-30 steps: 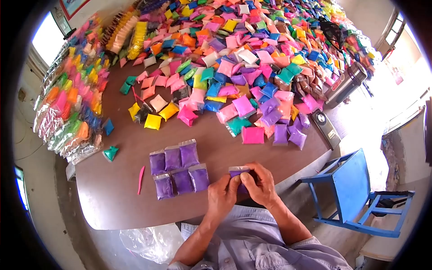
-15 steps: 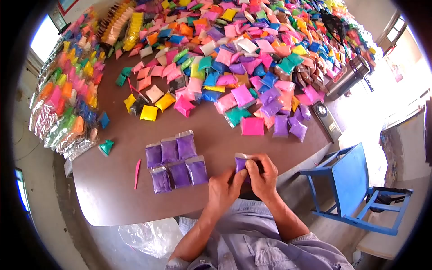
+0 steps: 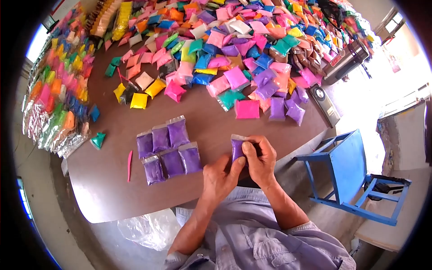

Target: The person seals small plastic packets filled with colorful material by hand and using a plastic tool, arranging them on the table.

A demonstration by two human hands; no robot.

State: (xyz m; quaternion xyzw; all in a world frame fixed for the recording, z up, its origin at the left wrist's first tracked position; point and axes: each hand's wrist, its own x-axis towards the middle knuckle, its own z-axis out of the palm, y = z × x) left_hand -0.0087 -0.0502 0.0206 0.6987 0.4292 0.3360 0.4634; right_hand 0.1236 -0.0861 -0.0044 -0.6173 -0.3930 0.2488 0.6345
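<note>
Between my two hands, over the table's near edge, is a small clear packet of purple filling (image 3: pixel 237 146). My left hand (image 3: pixel 221 174) pinches its lower part, with the thumb on the front. My right hand (image 3: pixel 260 158) grips its right side, thumb pressed near the middle. Fingers cover the packet's bottom. To the left of my hands, several purple packets (image 3: pixel 172 163) lie flat in two rows with their clear flaps towards the far side. A thin pink plastic stick (image 3: pixel 130 165) lies left of them.
A large heap of colourful packets (image 3: pixel 225 54) covers the far part of the brown table (image 3: pixel 112 198). Bundled packets (image 3: pixel 58 103) line the left edge. A steel flask (image 3: pixel 346 63) and a grey device with a dial (image 3: pixel 325 105) are at right. A blue stool (image 3: pixel 348 166) lies tipped beside the table.
The whole view has shifted a little, so the table and packets appear higher and further left. Both hands keep hold of the purple packet, with more of its front showing above my thumbs.
</note>
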